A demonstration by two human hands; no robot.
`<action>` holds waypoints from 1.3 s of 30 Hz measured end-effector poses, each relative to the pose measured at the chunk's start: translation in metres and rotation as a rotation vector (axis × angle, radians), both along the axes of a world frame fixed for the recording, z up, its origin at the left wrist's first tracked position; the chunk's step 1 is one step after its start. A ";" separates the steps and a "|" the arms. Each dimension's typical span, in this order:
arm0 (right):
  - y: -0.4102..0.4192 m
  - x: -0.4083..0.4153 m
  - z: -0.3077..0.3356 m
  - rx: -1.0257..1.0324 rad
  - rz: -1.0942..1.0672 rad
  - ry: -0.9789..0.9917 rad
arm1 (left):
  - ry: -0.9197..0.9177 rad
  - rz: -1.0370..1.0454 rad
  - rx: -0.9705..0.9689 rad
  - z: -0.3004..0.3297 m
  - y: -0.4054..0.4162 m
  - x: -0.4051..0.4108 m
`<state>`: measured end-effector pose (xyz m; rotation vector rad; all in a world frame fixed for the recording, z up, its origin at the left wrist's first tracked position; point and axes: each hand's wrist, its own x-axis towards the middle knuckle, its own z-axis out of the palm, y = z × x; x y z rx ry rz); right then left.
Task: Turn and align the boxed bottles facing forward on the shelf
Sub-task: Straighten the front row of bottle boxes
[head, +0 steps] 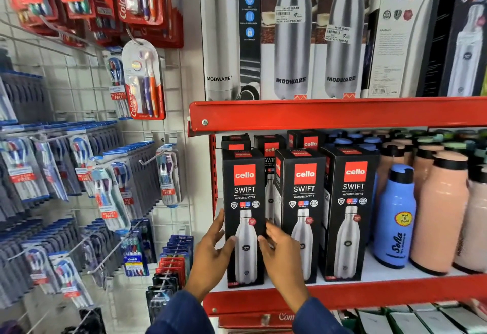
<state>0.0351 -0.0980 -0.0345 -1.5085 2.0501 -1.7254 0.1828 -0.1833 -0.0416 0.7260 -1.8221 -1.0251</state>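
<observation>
Left box [243, 217]: standing at the left end of the red shelf [342, 294], front facing out.
Left hand [210, 249]: pressing the box's left edge, fingers spread.
Right hand [282, 249]: covering the box's right edge; fingertips probably wrapping it, though blurred.
Neighbouring boxes [303, 215]: two more facing forward; right hand is hiding part of the middle one.
Rear boxes [268, 146]: mostly hidden.

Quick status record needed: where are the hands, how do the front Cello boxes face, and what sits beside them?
left hand: on the left side of the leftmost Cello Swift box
right hand: on that box's right side
front row: three Cello Swift boxes, fronts facing forward
middle box: untouched
right box: untouched
neighbour: blue bottle, then peach bottles
shelf edge: red
</observation>
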 end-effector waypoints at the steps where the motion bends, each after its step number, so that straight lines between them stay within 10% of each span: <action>1: 0.002 0.000 -0.003 0.001 0.007 0.003 | 0.003 0.007 0.004 -0.003 0.001 0.000; 39: 0.044 0.012 -0.046 0.127 0.044 0.154 | -0.079 0.355 -0.030 -0.055 0.056 0.004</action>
